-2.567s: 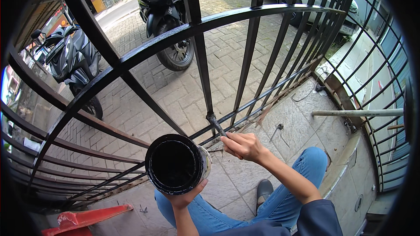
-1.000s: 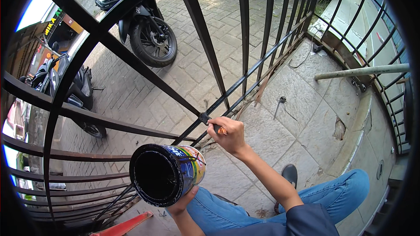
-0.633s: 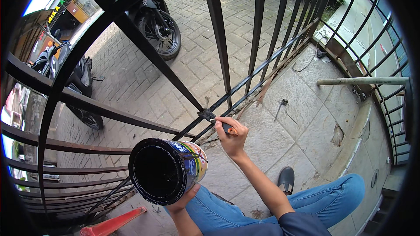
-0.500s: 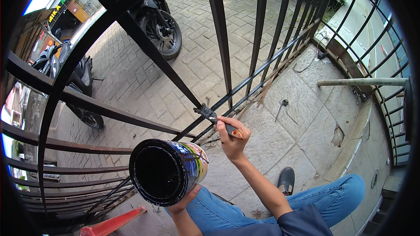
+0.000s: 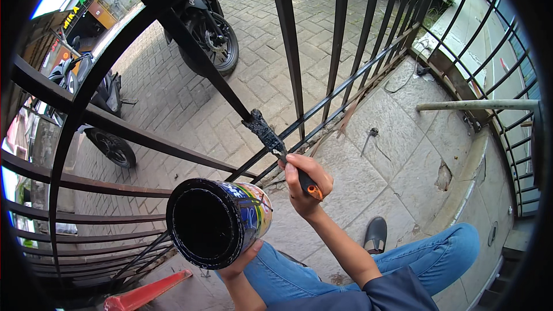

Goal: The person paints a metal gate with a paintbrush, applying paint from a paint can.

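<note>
Paved floor point(image 5: 403, 155) behind black iron gate point(image 5: 288, 40) | right hand point(image 5: 308, 181) fingers gripped paintbrush point(image 5: 276, 147), bristles on bar | left hand point(image 5: 239, 259) cradled paint can point(image 5: 216, 222)

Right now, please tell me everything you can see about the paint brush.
The paint brush is small, with black-coated bristles, a dark ferrule and an orange handle end showing below the fist. The right hand grips its handle; the bristles point up and left, against a diagonal black bar of the metal gate. It sits above the open paint can, apart from it.
</note>
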A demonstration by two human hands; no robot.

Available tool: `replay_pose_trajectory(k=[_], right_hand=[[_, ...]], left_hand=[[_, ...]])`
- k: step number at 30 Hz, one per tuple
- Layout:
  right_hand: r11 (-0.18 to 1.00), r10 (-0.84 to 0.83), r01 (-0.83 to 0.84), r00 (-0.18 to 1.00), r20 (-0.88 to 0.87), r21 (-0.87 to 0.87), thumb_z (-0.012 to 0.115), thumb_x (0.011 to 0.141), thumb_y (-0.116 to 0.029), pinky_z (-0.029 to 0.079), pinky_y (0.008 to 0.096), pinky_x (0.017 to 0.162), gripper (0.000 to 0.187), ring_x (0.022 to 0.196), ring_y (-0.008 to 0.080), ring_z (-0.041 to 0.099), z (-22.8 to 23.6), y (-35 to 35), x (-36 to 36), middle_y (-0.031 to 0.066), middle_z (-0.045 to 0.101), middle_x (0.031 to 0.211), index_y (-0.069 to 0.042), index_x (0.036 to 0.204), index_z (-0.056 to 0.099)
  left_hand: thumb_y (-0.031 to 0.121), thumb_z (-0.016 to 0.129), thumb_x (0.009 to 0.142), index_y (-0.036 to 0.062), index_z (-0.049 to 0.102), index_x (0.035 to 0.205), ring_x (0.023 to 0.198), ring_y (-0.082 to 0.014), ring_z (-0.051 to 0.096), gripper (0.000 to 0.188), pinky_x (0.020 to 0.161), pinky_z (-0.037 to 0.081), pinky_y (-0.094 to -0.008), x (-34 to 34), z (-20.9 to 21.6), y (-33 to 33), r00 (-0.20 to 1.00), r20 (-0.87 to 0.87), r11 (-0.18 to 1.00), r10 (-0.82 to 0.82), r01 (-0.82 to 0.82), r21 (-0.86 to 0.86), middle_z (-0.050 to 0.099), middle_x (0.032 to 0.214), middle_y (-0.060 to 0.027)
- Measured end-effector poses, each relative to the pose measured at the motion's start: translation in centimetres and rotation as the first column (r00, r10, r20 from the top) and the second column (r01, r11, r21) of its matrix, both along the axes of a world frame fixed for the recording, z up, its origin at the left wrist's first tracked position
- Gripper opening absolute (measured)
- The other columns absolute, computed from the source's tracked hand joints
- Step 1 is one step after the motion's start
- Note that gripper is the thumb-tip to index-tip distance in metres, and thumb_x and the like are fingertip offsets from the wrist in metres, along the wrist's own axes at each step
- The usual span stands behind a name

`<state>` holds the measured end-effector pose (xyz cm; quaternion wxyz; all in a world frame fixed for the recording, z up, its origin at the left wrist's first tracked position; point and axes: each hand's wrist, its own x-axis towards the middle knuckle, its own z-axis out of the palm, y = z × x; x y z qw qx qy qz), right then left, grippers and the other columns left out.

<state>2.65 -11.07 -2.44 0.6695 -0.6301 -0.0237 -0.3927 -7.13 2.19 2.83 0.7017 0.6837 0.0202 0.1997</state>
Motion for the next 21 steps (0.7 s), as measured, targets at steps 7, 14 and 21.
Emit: replay_pose_trajectory(k=[7, 14, 21], right_hand=[[0.990, -0.018, -0.010, 0.980, -0.196, -0.139, 0.062, 0.076, -0.006, 0.046, 0.0272, 0.052, 0.010, 0.059, 0.0170, 0.062, -7.2, -0.2, -0.3, 0.0100, 0.063, 0.069, -0.001, 0.085, 0.064], [0.957, -0.018, -0.093, 0.926, -0.377, -0.275, 0.059, 0.079, -0.008, 0.049, 0.0244, 0.055, 0.011, 0.062, 0.0157, 0.065, -3.9, -0.4, 0.6, 0.0082, 0.064, 0.066, 0.001, 0.084, 0.062], [0.971, 0.219, -0.187, 0.948, -0.232, 0.151, 0.053, 0.084, -0.005, 0.054, 0.0251, 0.058, 0.014, 0.064, 0.0167, 0.065, 2.9, -0.1, 1.6, 0.0125, 0.063, 0.072, 0.007, 0.088, 0.058]], left_hand=[[0.007, 0.080, 0.053, -0.0026, 0.051, 0.113, 0.099, -0.0207, 0.055, 0.066, 0.086, 0.046, -0.0315, -0.5, -0.4, 0.2, 1.000, -0.009, 0.998, -0.008, 0.008, 0.059, 0.056, 0.109, -0.0114], [0.004, 0.080, 0.053, -0.0019, 0.052, 0.112, 0.098, -0.0200, 0.055, 0.066, 0.085, 0.047, -0.0316, 0.3, 0.3, -0.3, 1.000, -0.012, 1.000, 0.015, -0.016, -0.017, 0.055, 0.109, -0.0112], [0.001, 0.079, 0.053, -0.0020, 0.050, 0.113, 0.097, -0.0206, 0.056, 0.067, 0.084, 0.048, -0.0324, 0.3, 0.4, -0.4, 1.000, 0.020, 0.997, 0.021, -0.019, -0.074, 0.055, 0.109, -0.0117]])
